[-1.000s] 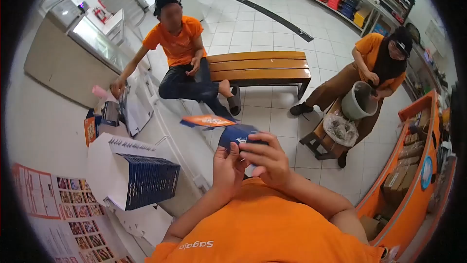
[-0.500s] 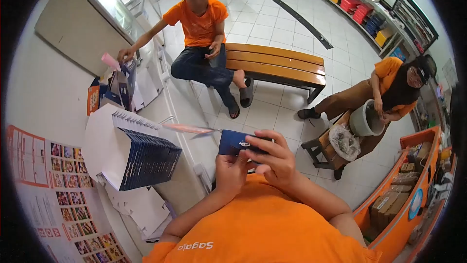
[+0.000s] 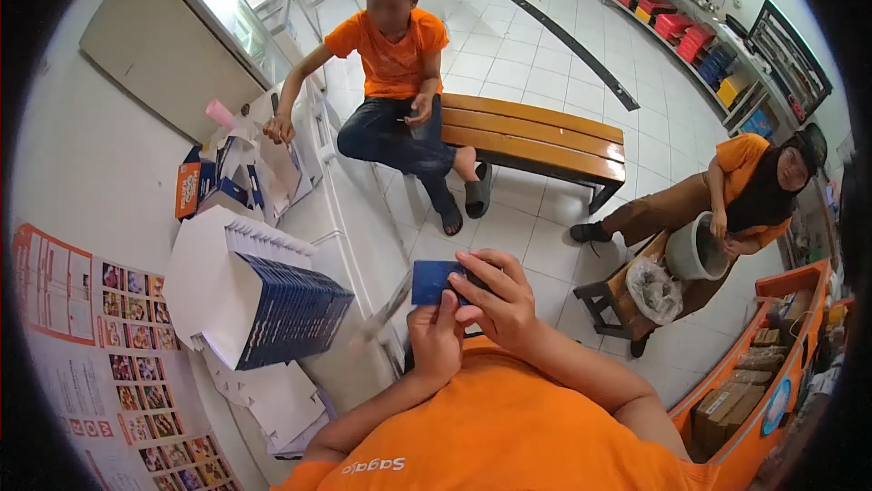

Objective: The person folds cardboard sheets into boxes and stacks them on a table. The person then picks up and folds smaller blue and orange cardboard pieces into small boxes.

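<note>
Pinching with the left hand [image 3: 436,343], pressing the thumb on the lower edge of the blue carton [image 3: 431,283]; wrapping the right hand [image 3: 500,298] over its right end. Held in the air just off the right edge of the white desk [image 3: 327,218], above the floor. Stretched leftward half a second ago, an orange-printed flap; now showing, perhaps, only as a pale blurred strip [image 3: 386,310] at lower left. Judged from that, probably midway through folding the carton. Can count two working hands, one carton between them, and one row of blue cartons [image 3: 300,314] on the desk, too tightly packed to number. Can also count, towards the desk's far left corner, one orange box [image 3: 189,189] and one pink cylinder [image 3: 218,114]; beyond, two co-workers [image 3: 391,50], one bucket [image 3: 690,257], one clear plastic bag [image 3: 654,291].
</note>
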### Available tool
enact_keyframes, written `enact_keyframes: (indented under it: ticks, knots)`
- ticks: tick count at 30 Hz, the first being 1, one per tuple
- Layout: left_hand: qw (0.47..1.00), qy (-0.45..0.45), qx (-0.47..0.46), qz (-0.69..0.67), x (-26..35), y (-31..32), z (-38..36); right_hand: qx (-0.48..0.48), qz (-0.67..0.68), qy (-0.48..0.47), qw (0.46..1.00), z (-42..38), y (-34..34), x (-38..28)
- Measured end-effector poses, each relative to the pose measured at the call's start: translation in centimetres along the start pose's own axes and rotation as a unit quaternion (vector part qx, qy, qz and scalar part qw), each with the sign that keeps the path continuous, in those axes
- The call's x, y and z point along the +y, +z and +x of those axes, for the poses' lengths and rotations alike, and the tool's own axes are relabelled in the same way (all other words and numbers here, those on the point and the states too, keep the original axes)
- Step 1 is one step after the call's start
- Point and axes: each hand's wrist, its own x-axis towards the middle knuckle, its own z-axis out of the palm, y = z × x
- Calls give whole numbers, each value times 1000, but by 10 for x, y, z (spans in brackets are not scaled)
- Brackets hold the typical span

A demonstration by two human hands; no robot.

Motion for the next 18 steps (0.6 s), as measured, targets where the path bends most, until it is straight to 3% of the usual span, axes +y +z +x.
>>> enact_keyframes:
  ticks: [2, 7, 9, 10, 11, 13, 14, 15, 17, 18]
  knots:
    - [998, 39, -39, 7, 0, 1, -2, 36, 4, 63, 997, 5, 10, -2]
    - [994, 66, -83, 2, 18, 12, 12, -14, -46, 112, 993, 18, 22, -4]
    - [992, 59, 32, 103, 28, 20, 17, -76, -99, 141, 982, 19, 26, -13]
    - [991, 24, 112, 73, 29, 18, 19, -110, -54, 106, 987, 15, 24, -7]
    - [990, 26, 114, 73, 31, 11, 23, -111, -51, 104, 987, 16, 16, -4]
    - [986, 34, 156, 41, 40, -5, 28, -170, 162, 152, 960, 17, -3, 2]
    - [988, 14, 125, 85, 51, -10, 23, -139, 199, 220, 945, 14, -7, 7]
    - [988, 11, 131, 82, 58, -13, 17, -146, 201, 224, 942, 20, -14, 11]
    - [966, -21, 16, 258, 67, -17, 2, -217, 273, 335, 875, 36, -28, 21]
    - [961, -84, 29, 262, 72, -16, -7, -268, 237, 270, 894, 35, -28, 26]
